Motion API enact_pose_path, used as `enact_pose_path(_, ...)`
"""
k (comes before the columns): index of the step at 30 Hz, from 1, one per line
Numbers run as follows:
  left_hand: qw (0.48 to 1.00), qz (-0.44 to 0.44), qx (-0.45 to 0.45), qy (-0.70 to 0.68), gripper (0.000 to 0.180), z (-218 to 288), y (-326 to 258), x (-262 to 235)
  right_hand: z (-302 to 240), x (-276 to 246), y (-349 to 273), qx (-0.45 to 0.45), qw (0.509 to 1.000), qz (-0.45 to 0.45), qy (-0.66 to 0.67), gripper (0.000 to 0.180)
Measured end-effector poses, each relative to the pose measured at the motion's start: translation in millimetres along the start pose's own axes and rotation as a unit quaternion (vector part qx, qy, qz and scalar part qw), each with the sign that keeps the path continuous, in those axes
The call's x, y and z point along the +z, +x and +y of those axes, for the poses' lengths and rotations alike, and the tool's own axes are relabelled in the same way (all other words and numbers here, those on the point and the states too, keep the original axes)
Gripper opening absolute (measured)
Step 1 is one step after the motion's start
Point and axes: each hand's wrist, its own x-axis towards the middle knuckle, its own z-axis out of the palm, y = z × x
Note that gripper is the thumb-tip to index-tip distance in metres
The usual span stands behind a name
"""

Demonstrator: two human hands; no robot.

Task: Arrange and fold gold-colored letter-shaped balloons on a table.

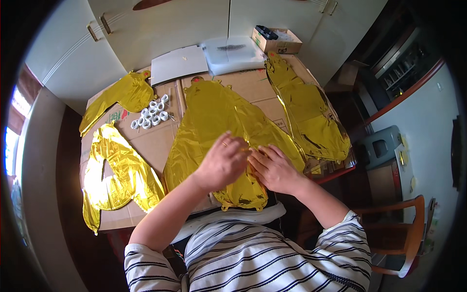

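Observation:
A large gold foil balloon [208,117], deflated and flat, lies across the middle of the cardboard-covered table. Over its near part, my left hand [226,163] has its fingers curled closed; whatever is between the fingertips is hidden. My right hand [276,170] rests on the foil just beside it, fingers stretched out and pointing toward the left hand. The two hands almost meet at the balloon's centre. Crinkled foil shows beneath them, with small tabs along the near edge.
More flat gold foil balloons lie around: one at near left [114,170], one at far left [121,97], one at right [306,109]. Small white rolls [152,114] cluster at left. A white sheet [179,64], a clear plastic stack [231,56] and a box [287,45] line the back.

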Motion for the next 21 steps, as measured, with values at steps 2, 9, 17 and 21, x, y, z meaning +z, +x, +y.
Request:
enact_pose_path(2,0.999,-0.040,-0.001,-0.021,0.038,5.5,-7.3,6.6,-0.3,1.3,0.6,0.008,1.000,0.011,0.027,0.045)
enact_pose_path(9,0.998,-0.055,-0.026,-0.036,0.047,0.5,-19.7,14.4,2.5,0.1,-0.7,0.037,0.996,0.010,0.083,0.049)
enact_pose_path(17,0.997,-0.068,-0.031,-0.038,0.047,1.0,-19.9,13.9,-14.7,-5.6,-27.0,0.050,0.993,0.030,0.098,0.054)
enact_pose_path(21,0.996,-0.084,-0.031,-0.016,0.047,2.1,-19.0,12.7,-26.2,-8.9,-37.9,0.035,0.996,0.021,0.077,0.050)
